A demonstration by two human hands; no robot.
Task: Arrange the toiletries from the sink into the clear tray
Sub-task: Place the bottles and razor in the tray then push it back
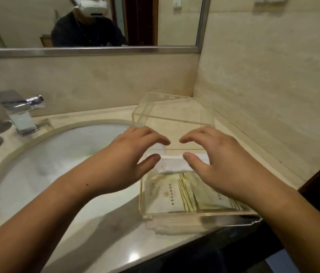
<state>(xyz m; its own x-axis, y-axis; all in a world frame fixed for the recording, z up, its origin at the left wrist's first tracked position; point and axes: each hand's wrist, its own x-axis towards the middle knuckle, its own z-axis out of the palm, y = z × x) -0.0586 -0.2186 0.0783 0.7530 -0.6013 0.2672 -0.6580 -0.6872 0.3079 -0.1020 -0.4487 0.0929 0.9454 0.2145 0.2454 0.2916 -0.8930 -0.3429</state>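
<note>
Two hands, left (127,162) and right (220,164) | fingers spread, empty | clear tray (145,205) holds pale sachets (175,194)

My clear, straight-walled acrylic tray (172,116) sits on the counter just right of the white oval sink basin (57,154); inside it, pale green toiletry sachets (177,194) lie flat and overlapping at the near end; a white folded packet (175,164) lies just behind them.

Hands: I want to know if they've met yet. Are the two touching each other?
Apart. The head view shows clear tray between left hand and right hand fingertips.
</note>
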